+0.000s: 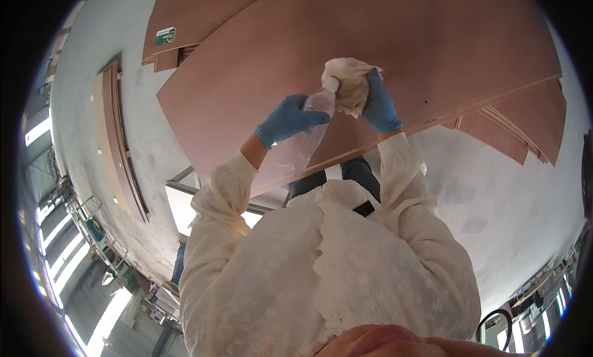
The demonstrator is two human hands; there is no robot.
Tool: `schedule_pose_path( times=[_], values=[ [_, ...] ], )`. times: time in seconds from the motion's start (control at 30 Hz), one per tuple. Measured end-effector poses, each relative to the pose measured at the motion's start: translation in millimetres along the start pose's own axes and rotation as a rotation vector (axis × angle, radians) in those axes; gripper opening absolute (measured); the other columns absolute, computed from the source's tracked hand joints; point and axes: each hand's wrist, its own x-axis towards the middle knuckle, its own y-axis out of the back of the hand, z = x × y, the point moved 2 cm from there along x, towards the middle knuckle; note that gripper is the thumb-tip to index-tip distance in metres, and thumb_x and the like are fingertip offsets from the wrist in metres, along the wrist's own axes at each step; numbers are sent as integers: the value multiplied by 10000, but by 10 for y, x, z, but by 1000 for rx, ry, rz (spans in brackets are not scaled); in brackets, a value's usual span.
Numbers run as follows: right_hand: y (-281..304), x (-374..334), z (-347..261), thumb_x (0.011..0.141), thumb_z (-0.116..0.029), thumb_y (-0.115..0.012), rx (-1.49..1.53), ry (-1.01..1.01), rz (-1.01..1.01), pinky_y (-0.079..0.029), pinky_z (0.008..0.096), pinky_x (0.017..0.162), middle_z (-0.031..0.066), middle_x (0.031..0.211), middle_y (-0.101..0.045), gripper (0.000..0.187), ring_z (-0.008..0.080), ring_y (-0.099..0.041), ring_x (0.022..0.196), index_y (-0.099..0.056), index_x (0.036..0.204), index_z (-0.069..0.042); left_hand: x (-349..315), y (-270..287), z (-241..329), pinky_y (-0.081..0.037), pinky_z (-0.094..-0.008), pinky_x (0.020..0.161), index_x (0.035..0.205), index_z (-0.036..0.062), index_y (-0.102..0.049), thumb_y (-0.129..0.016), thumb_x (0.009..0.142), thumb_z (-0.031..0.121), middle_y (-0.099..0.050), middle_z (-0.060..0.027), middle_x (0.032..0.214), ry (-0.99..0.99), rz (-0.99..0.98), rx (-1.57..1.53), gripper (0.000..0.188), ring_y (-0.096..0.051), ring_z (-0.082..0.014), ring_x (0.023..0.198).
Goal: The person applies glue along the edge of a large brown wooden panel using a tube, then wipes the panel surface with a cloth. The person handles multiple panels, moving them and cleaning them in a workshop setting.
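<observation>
My left hand, in a blue glove, is wrapped round a clear plastic bottle. The bottle is tilted, its white top pointing up and to the right against a crumpled whitish cloth. Gripping that cloth from its right side is my right hand, gloved in blue too; its fingertips are partly hidden behind the cloth. Both hands are above a large reddish-brown board, close to its near edge. Whether the cloth touches the board I cannot tell.
Further reddish-brown boards lie under the large one, at the right and at the upper left, where a green-and-white label shows. Long narrow boards are on the grey floor at the left. A metal frame stands near my left forearm.
</observation>
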Motion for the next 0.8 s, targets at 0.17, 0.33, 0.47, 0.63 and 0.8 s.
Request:
schedule_pose_path(
  times=[0.17, 0.33, 0.47, 0.63, 0.8],
  values=[
    [138, 95, -404, 1068, -534, -516, 64, 167, 105, -483, 394, 1089, 86, 1416, -561, 634, 241, -557, 1282, -464, 1500, -72, 197, 588, 19, -571, -339, 789, 1237, -11, -673, -869, 832, 343, -735, -91, 1042, -177, 308, -189, 572, -676, -137, 914],
    [704, 102, -1106, 1078, -443, -529, -786, 564, 489, -526, 382, 1013, 102, 1426, -552, 551, 252, -570, 1269, -472, 1494, -86, 492, 1702, 155, -593, -357, 786, 1087, 19, -670, -898, 809, 349, -743, -78, 972, -571, 731, 19, 488, -707, -175, 872],
    [510, 337, -927, 1020, -408, -581, -1850, 771, 533, -401, 521, 1118, 164, 1502, -472, 597, 345, -471, 1379, -445, 1506, -89, 938, 2566, 47, -586, -306, 788, 1028, 17, -710, -848, 838, 54, -740, -35, 986, -829, 812, -100, 237, -661, -98, 868],
    [-517, 688, 823, 865, -441, -690, -2118, 832, 41, -244, 606, 1215, 185, 1508, -445, 611, 424, -377, 1434, -545, 1377, -142, 1699, 3703, -166, -588, -340, 794, 961, 18, -723, -893, 770, 30, -718, -5, 931, -913, 871, -461, 256, -608, -100, 784],
    [-954, 1115, 1193, 853, -305, -714, -2133, 1063, -222, -408, 554, 1101, 126, 1407, -543, 423, 386, -511, 1318, -630, 1246, -175, 1955, 3922, -248, -581, -343, 873, 1035, -34, -704, -961, 714, 187, -748, -111, 1025, -681, 1258, -51, 467, -691, -171, 922]
  ],
)
